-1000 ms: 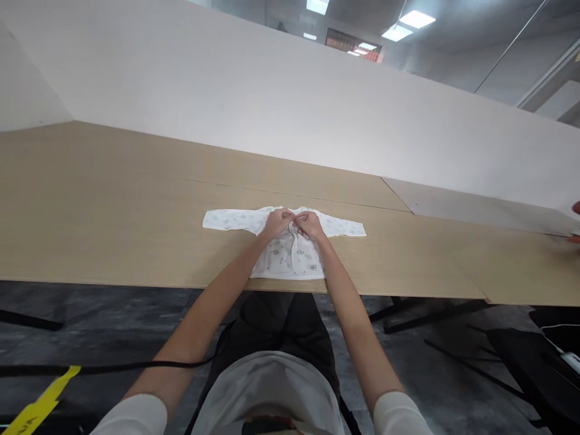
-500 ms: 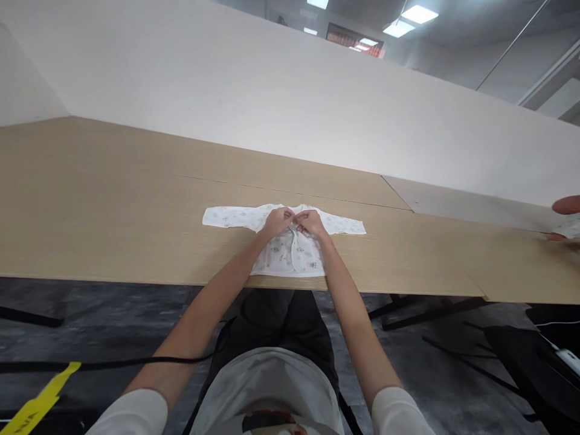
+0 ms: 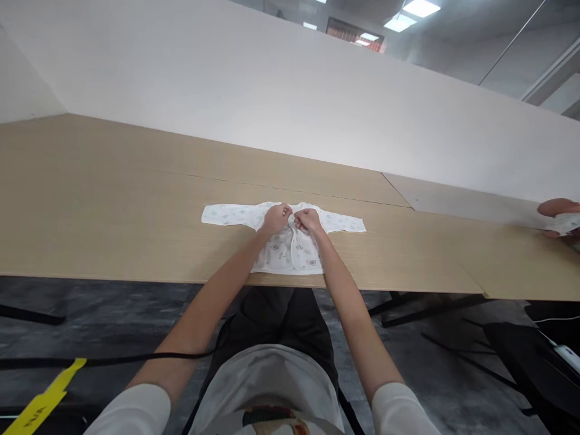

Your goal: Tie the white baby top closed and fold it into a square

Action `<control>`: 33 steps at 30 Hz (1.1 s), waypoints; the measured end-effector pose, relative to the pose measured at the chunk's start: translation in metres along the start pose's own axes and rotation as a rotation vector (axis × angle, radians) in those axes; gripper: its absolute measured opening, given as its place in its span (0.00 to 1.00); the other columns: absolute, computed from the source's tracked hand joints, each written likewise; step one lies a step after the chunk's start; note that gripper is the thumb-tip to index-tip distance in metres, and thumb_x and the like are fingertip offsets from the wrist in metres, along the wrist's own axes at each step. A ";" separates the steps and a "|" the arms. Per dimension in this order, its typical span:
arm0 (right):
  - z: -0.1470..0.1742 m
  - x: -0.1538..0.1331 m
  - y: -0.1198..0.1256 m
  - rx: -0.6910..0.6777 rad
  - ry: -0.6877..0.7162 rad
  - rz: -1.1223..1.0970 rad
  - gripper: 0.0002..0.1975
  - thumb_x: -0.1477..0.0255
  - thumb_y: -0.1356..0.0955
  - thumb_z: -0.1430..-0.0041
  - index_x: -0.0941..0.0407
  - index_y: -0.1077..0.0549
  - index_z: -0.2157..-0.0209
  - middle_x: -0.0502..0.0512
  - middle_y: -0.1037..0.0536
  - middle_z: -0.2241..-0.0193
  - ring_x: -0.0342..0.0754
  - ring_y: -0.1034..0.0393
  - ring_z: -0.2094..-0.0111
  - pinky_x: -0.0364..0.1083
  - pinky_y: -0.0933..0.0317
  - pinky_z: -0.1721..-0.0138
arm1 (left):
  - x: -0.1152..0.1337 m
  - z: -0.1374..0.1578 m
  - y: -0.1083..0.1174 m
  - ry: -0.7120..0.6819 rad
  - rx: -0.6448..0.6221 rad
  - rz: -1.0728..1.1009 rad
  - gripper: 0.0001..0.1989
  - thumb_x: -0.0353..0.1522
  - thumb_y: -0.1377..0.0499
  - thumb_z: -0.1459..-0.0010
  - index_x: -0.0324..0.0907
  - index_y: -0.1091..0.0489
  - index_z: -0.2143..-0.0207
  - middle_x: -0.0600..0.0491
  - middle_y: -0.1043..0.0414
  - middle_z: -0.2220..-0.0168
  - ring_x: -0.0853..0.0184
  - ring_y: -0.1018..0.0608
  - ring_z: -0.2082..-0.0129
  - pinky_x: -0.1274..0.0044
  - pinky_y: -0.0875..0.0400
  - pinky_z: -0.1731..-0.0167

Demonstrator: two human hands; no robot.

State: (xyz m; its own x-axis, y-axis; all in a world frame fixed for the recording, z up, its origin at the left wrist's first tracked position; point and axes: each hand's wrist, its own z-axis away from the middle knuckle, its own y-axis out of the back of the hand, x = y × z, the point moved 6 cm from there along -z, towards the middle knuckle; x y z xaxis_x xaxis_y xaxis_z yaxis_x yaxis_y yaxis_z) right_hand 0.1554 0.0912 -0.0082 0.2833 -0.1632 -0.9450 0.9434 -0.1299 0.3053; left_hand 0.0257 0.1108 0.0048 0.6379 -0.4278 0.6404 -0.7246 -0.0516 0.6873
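A small white baby shirt (image 3: 283,257) with a fine print lies on the wooden table (image 3: 113,199), its sleeves spread out left and right. Its front opening runs down the middle, with the hem near the table's front edge. Just below the neckline, my left hand (image 3: 276,219) pinches the left side of the front opening. My right hand (image 3: 308,221) is closed on the right side of the opening, fingers curled. A small gap separates the two hands. The fingertips partly cover the cloth they hold.
A white partition (image 3: 272,90) rises behind the table. At the far right, another person's hand (image 3: 555,207) holds white printed cloth (image 3: 566,223). A black cable (image 3: 136,359) with a yellow tag (image 3: 48,400) crosses my left arm. A black chair (image 3: 521,356) stands at lower right.
My hands, whose fingertips nearly met at the neckline, are now slightly apart. The shirt lies in about the same place. The other person's hand has come further into view.
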 end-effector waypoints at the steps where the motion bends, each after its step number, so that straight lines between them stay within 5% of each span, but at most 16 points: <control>1: 0.000 0.001 0.000 0.013 0.007 0.043 0.06 0.80 0.36 0.49 0.59 0.32 0.78 0.48 0.30 0.84 0.39 0.37 0.85 0.37 0.44 0.84 | 0.000 0.000 0.000 -0.002 0.000 -0.041 0.13 0.32 0.48 0.41 0.39 0.26 0.61 0.48 0.23 0.62 0.63 0.24 0.61 0.75 0.32 0.59; 7: 0.005 -0.017 -0.001 0.160 0.300 0.548 0.08 0.78 0.37 0.46 0.58 0.26 0.72 0.54 0.23 0.74 0.44 0.30 0.70 0.40 0.39 0.66 | 0.001 0.003 0.007 0.017 -0.020 -0.354 0.13 0.27 0.48 0.46 0.38 0.23 0.66 0.44 0.24 0.63 0.57 0.25 0.58 0.69 0.34 0.55; 10: 0.012 -0.025 0.000 0.128 0.333 0.637 0.09 0.75 0.37 0.45 0.59 0.26 0.75 0.55 0.25 0.75 0.45 0.32 0.70 0.40 0.42 0.66 | 0.003 0.007 0.009 0.027 -0.101 -0.320 0.13 0.27 0.48 0.49 0.39 0.22 0.71 0.45 0.24 0.67 0.58 0.25 0.62 0.70 0.33 0.57; 15: 0.031 -0.028 0.006 -0.113 0.236 0.600 0.21 0.60 0.34 0.45 0.58 0.36 0.86 0.49 0.37 0.87 0.41 0.41 0.80 0.40 0.48 0.76 | 0.010 0.013 0.005 -0.075 -0.263 0.018 0.18 0.25 0.50 0.52 0.41 0.21 0.65 0.51 0.22 0.63 0.65 0.24 0.62 0.77 0.32 0.58; 20: 0.032 -0.014 0.007 -0.315 0.124 0.504 0.14 0.70 0.33 0.49 0.58 0.35 0.84 0.47 0.38 0.90 0.38 0.46 0.86 0.39 0.51 0.81 | 0.011 0.019 0.002 -0.104 -0.329 0.092 0.14 0.30 0.46 0.52 0.42 0.21 0.67 0.52 0.22 0.65 0.65 0.24 0.64 0.77 0.32 0.61; 33: 0.024 -0.007 0.013 -0.333 0.062 0.248 0.06 0.78 0.35 0.52 0.59 0.32 0.81 0.46 0.36 0.88 0.37 0.45 0.87 0.38 0.53 0.85 | 0.015 0.017 0.004 -0.047 -0.401 0.281 0.13 0.32 0.44 0.55 0.40 0.24 0.67 0.51 0.23 0.66 0.65 0.24 0.66 0.77 0.32 0.65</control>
State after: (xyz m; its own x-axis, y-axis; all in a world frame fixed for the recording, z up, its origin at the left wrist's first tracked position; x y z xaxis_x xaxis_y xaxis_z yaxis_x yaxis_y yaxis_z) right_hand 0.1613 0.0676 0.0055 0.5088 -0.0897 -0.8562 0.8468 0.2312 0.4790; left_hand 0.0279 0.0888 0.0115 0.4128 -0.4160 0.8103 -0.7038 0.4190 0.5737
